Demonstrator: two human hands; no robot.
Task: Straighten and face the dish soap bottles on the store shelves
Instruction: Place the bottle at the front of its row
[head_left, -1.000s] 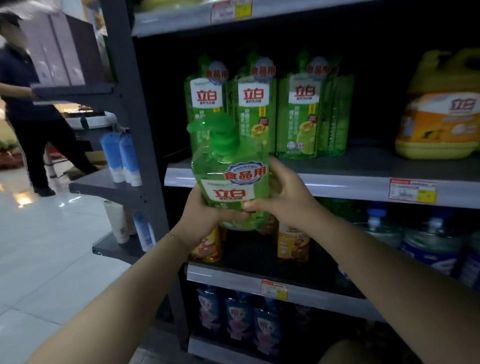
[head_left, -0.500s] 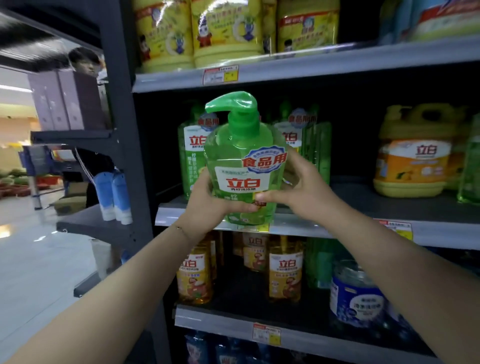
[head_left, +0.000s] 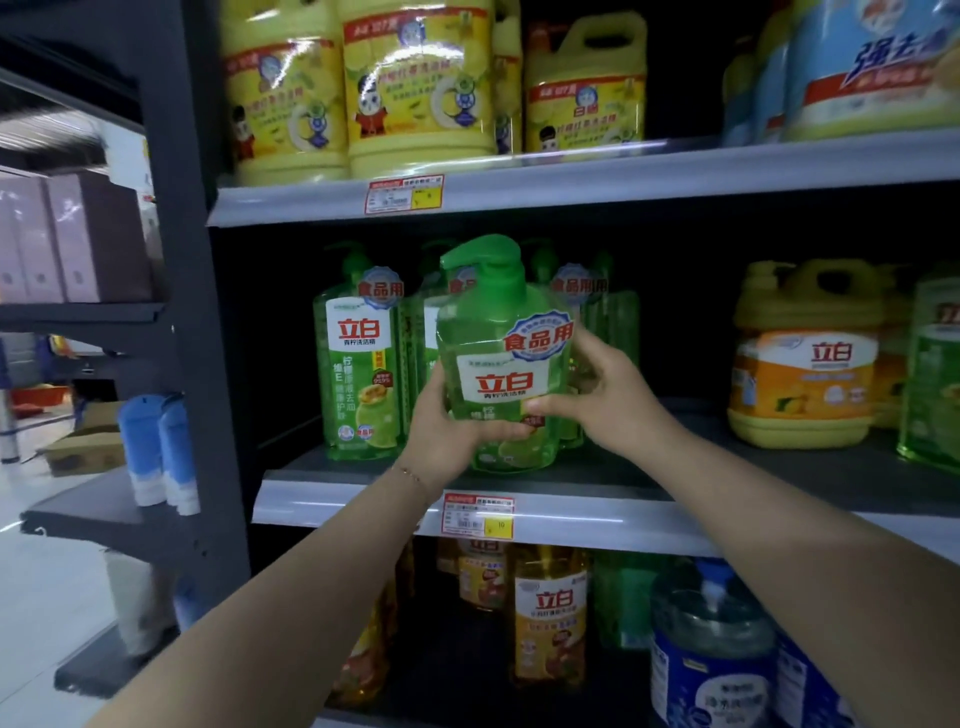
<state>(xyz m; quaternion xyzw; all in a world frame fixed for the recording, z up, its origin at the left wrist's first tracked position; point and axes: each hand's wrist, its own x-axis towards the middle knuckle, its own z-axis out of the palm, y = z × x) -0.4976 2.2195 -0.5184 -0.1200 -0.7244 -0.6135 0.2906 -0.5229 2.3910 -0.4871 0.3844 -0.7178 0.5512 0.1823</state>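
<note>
The green bottle (head_left: 501, 364) is translucent, glossy plastic with a smooth printed label; its pump head (head_left: 483, 260) is opaque plastic with a soft sheen. The shelf deck (head_left: 841, 470) is matt dark metal, its front rail (head_left: 337, 501) pale and shiny. The yellow jugs (head_left: 415, 88) above gleam under what may be shrink film. The price tag (head_left: 478, 514) is matt paper

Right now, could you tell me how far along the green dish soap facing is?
Done: the leftmost green bottle stands upright on the middle shelf, label forward. In hand: the left hand and right hand grip a green pump bottle, label forward, at the shelf front; whether it rests there is unclear. Left: the green bottles behind it are largely hidden, unchecked.
</note>
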